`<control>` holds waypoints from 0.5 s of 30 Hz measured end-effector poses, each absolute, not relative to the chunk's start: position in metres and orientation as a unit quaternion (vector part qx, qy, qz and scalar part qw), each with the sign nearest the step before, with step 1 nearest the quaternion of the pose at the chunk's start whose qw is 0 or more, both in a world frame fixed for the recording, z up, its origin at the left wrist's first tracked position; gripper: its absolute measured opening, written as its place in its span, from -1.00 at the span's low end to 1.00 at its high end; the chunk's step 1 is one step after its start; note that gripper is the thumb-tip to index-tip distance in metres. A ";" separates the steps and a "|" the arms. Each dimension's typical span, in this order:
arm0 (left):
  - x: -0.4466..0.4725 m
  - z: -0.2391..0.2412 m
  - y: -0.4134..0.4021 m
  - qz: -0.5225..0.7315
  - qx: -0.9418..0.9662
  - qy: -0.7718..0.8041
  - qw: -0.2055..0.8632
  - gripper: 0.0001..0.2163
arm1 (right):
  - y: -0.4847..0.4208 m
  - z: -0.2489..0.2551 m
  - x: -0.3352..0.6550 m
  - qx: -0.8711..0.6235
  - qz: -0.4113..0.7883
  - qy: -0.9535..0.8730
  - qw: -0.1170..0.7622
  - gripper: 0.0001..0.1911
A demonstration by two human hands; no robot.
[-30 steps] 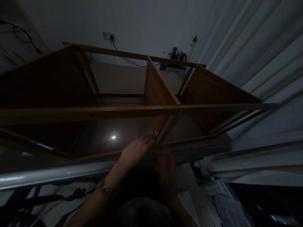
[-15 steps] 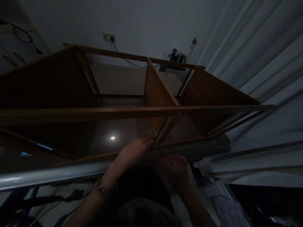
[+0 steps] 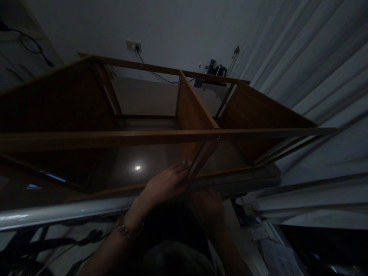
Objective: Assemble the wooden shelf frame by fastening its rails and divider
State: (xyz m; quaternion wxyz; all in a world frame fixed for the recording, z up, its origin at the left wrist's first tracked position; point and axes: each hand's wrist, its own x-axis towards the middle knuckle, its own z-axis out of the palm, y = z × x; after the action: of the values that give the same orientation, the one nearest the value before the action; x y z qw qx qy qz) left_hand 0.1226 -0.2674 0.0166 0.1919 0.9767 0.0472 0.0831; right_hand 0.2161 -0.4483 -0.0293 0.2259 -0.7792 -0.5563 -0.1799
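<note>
A wooden shelf frame stands on a shiny tabletop, with an upright divider panel in its middle. At the foot of the divider's front post, my left hand is closed over the frame's lower front edge, fingers bent. A beaded bracelet circles that wrist. Just to the right and nearer to me, my right hand is closed in front of the table edge. Deep shadow hides its fingertips and whatever they hold. A small metal fitting shows on the upper front rail.
White curtains hang along the right. On the wall behind, a cord runs from a socket. A dark kettle stands at the back. Papers lie at the lower right; dark straps and cables are at the lower left.
My right hand has shifted slightly left and turned, closer to the foot of the post. My left hand stays in nearly the same place, and the frame has not moved.
</note>
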 end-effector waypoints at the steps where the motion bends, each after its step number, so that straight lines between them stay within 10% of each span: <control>1: 0.123 0.017 -0.268 0.083 0.977 0.047 0.192 -0.88 | -0.449 -0.029 0.216 -0.788 -0.174 -0.553 0.208 -0.63; 15: 0.123 0.017 -0.270 0.085 0.981 0.052 0.167 -0.88 | -0.446 -0.035 0.212 -0.792 -0.157 -0.565 0.168 -0.63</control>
State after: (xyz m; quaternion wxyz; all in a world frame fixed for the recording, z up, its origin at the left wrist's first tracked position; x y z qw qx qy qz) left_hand 0.1227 -0.2699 0.0173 0.1673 0.9808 0.0521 0.0854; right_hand 0.2125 -0.4460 -0.0352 0.1675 -0.7923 -0.5652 -0.1572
